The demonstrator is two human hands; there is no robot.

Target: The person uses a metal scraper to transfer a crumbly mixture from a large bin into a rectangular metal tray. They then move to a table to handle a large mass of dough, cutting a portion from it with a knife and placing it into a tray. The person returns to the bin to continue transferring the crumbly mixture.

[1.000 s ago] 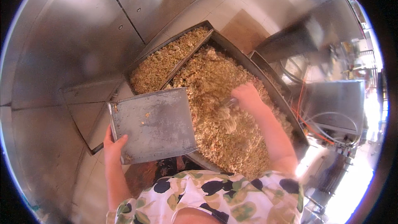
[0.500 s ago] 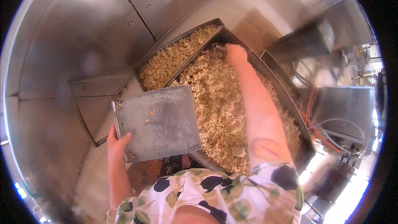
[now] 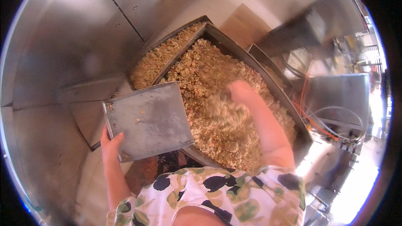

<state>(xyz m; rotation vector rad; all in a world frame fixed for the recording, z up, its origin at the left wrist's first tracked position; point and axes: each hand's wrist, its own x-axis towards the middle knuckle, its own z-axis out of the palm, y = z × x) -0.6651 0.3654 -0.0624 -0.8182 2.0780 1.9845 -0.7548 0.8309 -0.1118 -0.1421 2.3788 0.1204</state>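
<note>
My left hand (image 3: 111,144) grips the raised left edge of a flat grey metal pan (image 3: 146,121), thumb on top. A few crumbs lie on the pan, and its right side overlaps the near left of a big metal bin (image 3: 279,91). Inside the bin is a heap of tan, crumbly, flaky mixture (image 3: 192,75). Over the middle of the heap my right hand (image 3: 242,91) is curled closed. Motion blurs the mixture beside its fingers; what they hold is hidden by blur.
A second metal bin (image 3: 144,53) of similar crumbs adjoins on the left. Beyond stands a large steel cabinet wall (image 3: 79,37). Cardboard (image 3: 244,25) lies on the pale floor at the back. Right of the bin are a steel box (image 3: 335,100), an orange cable (image 3: 316,123) and clear tubing.
My right hand has drawn back toward me from the far end of the bin to the middle of the heap. The pan stays in my left hand; the whole view has shifted slightly.
</note>
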